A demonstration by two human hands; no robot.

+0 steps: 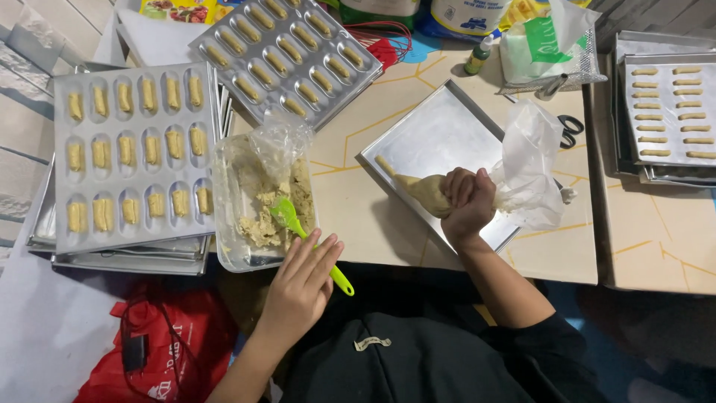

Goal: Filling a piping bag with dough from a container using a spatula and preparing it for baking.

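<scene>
Her right hand (468,200) gripped a dough-filled piping bag (477,183) over the bare steel tray's (440,130) near edge; the left hand (302,283) lay spread on the green spatula (302,235) at the dough tub's (231,254) rim.

A low beige table (373,216) (yellow-lined) bears moulded trays (134,157), a flat tray (440,134), a dough tub (231,254) and scissors (571,128).

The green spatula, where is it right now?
In the head view the green spatula lies left of centre, its blade in the dough inside the clear tub, its handle under the left hand, beside the filled mould tray.
</scene>
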